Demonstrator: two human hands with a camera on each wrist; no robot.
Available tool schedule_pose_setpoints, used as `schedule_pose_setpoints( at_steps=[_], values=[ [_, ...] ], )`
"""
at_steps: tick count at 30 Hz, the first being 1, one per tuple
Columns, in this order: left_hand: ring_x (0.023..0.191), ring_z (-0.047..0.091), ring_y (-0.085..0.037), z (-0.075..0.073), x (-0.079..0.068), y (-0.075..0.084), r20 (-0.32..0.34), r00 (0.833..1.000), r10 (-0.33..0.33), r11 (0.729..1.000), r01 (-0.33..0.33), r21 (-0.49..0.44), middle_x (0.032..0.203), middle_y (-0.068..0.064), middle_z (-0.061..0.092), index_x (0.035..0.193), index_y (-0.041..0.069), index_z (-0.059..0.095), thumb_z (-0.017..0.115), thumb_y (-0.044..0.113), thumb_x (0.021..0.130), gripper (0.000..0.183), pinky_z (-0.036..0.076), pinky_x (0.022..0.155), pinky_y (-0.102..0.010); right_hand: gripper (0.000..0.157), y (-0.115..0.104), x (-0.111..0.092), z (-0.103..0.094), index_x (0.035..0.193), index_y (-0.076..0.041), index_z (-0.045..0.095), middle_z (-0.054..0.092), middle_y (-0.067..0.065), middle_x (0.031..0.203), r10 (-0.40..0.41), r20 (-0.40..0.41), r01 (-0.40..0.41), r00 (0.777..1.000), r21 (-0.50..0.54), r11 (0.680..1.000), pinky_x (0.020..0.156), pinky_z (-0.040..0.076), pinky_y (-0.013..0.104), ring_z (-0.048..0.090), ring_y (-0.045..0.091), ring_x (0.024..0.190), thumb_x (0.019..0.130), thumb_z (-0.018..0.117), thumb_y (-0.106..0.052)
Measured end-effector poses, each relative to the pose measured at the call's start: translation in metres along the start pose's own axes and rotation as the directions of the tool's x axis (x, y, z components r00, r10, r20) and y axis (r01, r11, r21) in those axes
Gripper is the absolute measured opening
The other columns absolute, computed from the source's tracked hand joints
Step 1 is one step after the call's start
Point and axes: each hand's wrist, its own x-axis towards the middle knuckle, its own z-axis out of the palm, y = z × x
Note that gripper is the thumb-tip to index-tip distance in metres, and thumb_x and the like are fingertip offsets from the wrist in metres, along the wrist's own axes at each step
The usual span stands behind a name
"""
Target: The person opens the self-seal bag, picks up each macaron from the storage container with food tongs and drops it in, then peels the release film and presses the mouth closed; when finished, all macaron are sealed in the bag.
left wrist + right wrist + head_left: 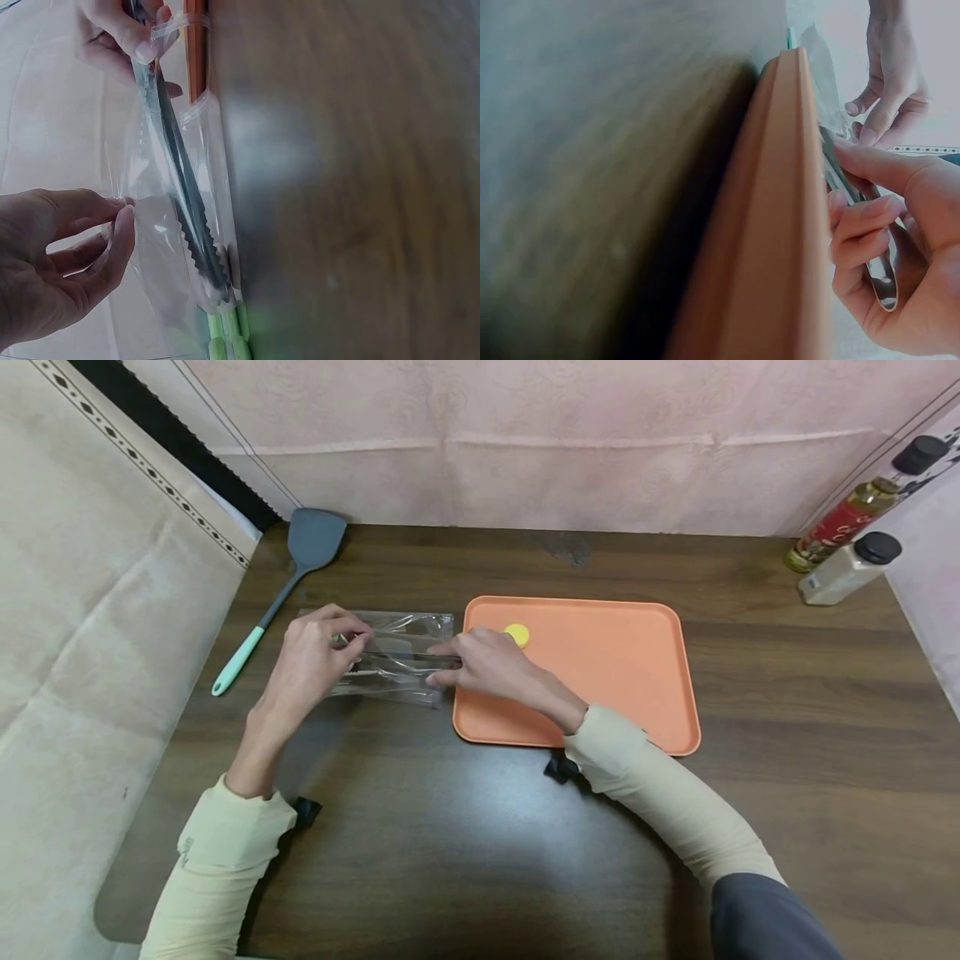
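A clear plastic bag [420,695] lies left of the orange tray. My left hand [315,647] pinches the bag's film between thumb and fingers. Metal tongs [180,157] with a scalloped edge extend into the bag, their scalloped end beside green handles [229,330]. My right hand [491,664] grips the tongs near their rounded end, which shows against the palm in the right wrist view. That hand reaches over the left edge of the tray [600,677]. What the green handles belong to is hidden.
A spatula [315,539] with a mint handle lies at the back left. A yellow disc [517,634] sits on the tray beside my right hand. An oil bottle [840,527] and a black-capped white jar [843,572] stand at the back right. Cloth screens border the table.
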Motion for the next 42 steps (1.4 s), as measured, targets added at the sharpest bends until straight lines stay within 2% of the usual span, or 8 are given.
schedule_pose_setpoints(
  at_steps=[6,11,17,23,25,29,37,42],
  values=[
    [0.085,0.075,-0.038,0.001,0.000,0.000,0.001,1.000,-0.002,1.000,0.002,0.005,0.107,-0.024,0.077,0.102,-0.005,0.083,0.073,0.000,0.103,0.012,0.063,0.075,-0.055,0.057,0.000,-0.002,-0.003,0.149,-0.016,0.070,0.047,-0.003,0.052,0.022,0.028,-0.023,0.999,0.039,0.999,0.050,0.020,0.026,0.025,0.008,0.054,0.101,0.081,-0.046],
    [0.081,0.074,-0.035,0.003,0.001,-0.001,-0.010,1.000,0.007,1.000,-0.007,0.010,0.106,-0.023,0.077,0.101,-0.006,0.084,0.072,-0.001,0.103,0.012,0.060,0.072,-0.050,0.058,0.017,-0.012,-0.008,0.148,-0.016,0.071,0.058,-0.008,0.065,0.021,0.011,-0.021,1.000,0.062,0.998,0.059,0.036,0.029,0.044,0.010,0.063,0.101,0.080,-0.049],
    [0.080,0.075,-0.035,0.004,0.001,-0.001,-0.012,1.000,0.017,1.000,-0.017,0.004,0.104,-0.023,0.077,0.101,-0.006,0.083,0.073,-0.001,0.103,0.012,0.062,0.072,-0.050,0.048,0.033,-0.056,-0.037,0.143,-0.015,0.075,0.071,-0.003,0.076,0.002,-0.017,0.000,1.000,0.064,0.998,0.059,0.042,0.032,0.056,0.013,0.063,0.102,0.080,-0.040],
    [0.081,0.076,-0.036,0.005,0.003,-0.001,-0.012,1.000,0.027,1.000,-0.027,0.003,0.104,-0.023,0.077,0.100,-0.006,0.083,0.073,-0.003,0.102,0.011,0.063,0.073,-0.053,0.042,0.061,-0.106,-0.065,0.137,-0.017,0.079,0.067,-0.007,0.075,-0.008,-0.067,0.008,0.998,-0.001,1.000,0.060,0.039,0.029,0.051,0.009,0.062,0.100,0.084,-0.037],
    [0.080,0.075,-0.035,0.006,0.003,-0.003,-0.019,0.999,0.034,0.999,-0.034,0.006,0.104,-0.022,0.077,0.099,-0.006,0.083,0.073,-0.004,0.101,0.010,0.063,0.072,-0.047,0.037,0.068,-0.119,-0.073,0.132,-0.018,0.081,0.065,-0.009,0.074,-0.012,-0.086,0.011,0.996,-0.011,1.000,0.061,0.040,0.027,0.050,0.008,0.063,0.099,0.085,-0.033],
    [0.079,0.075,-0.033,0.006,0.001,-0.004,-0.030,0.999,0.035,0.999,-0.035,0.009,0.103,-0.021,0.078,0.098,-0.006,0.083,0.074,-0.003,0.101,0.010,0.061,0.072,-0.045,0.038,0.085,-0.139,-0.086,0.133,-0.015,0.080,0.062,-0.007,0.075,0.025,-0.088,-0.024,0.996,0.010,1.000,0.060,0.038,0.025,0.048,0.007,0.063,0.098,0.086,-0.028],
    [0.082,0.076,-0.035,0.007,0.002,-0.004,-0.013,1.000,0.024,1.000,-0.024,0.008,0.105,-0.022,0.078,0.100,-0.006,0.083,0.073,-0.003,0.102,0.011,0.064,0.073,-0.052,0.046,0.121,-0.153,-0.099,0.141,-0.012,0.076,0.057,-0.002,0.076,0.179,-0.050,-0.175,0.982,0.075,0.982,0.056,0.034,0.027,0.040,0.009,0.056,0.099,0.085,-0.030],
    [0.082,0.076,-0.036,0.007,0.002,-0.002,-0.010,1.000,0.022,1.000,-0.022,0.013,0.106,-0.022,0.078,0.101,-0.007,0.083,0.073,-0.003,0.102,0.011,0.064,0.074,-0.053,0.044,0.139,-0.150,-0.095,0.140,-0.012,0.076,0.056,-0.001,0.076,0.188,-0.019,-0.184,0.982,0.120,0.976,0.054,0.038,0.026,0.043,0.010,0.053,0.100,0.084,-0.030]
  ],
)
